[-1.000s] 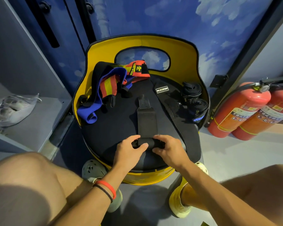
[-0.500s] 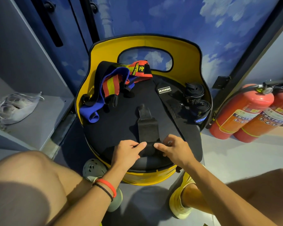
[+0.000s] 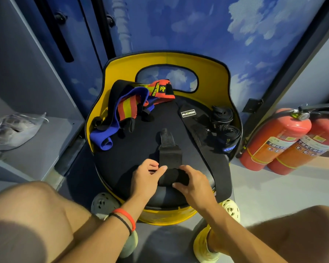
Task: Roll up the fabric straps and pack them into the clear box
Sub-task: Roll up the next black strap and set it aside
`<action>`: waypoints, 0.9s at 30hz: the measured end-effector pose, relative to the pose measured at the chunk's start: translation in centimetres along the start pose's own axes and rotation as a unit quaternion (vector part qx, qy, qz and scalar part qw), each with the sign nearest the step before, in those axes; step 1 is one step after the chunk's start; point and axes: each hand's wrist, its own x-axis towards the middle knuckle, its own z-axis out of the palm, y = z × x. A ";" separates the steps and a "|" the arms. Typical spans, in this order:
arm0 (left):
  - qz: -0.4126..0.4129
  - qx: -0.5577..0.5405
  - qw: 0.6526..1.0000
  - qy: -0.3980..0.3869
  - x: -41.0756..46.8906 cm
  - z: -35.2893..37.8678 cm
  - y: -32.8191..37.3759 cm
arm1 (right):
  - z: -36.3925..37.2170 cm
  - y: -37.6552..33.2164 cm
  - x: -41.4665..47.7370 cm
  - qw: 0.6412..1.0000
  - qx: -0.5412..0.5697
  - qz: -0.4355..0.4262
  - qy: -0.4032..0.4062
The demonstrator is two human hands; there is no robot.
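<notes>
Your left hand (image 3: 146,174) and right hand (image 3: 193,182) both grip the rolled near end of a black fabric strap (image 3: 170,156), at the 6 o'clock edge of the yellow chair (image 3: 213,73). The strap's unrolled length runs from 6 to 12 o'clock, its narrow tab pointing to 12; the roll itself lies across, 9 to 3. At 1 o'clock, a wide black band (image 3: 207,141) carries a white-lettered "BLIZZSTAR" patch (image 3: 188,113). Yellow lettering on the red strap (image 3: 160,91) at 12 o'clock is too small to read.
</notes>
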 end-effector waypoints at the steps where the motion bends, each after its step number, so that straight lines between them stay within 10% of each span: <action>1: 0.003 -0.005 1.000 0.003 -0.5 0.2 0.0 | -0.3 -0.1 0.1 1.000 0.027 0.005 0.000; 20: -0.037 0.093 0.991 -0.088 -1.6 -0.7 -1.0 | -1.2 0.5 1.5 0.984 0.107 0.139 -0.022; 27: -0.056 0.060 0.994 -0.078 -1.8 -0.2 -0.5 | -0.3 1.0 1.2 0.999 0.004 0.044 0.014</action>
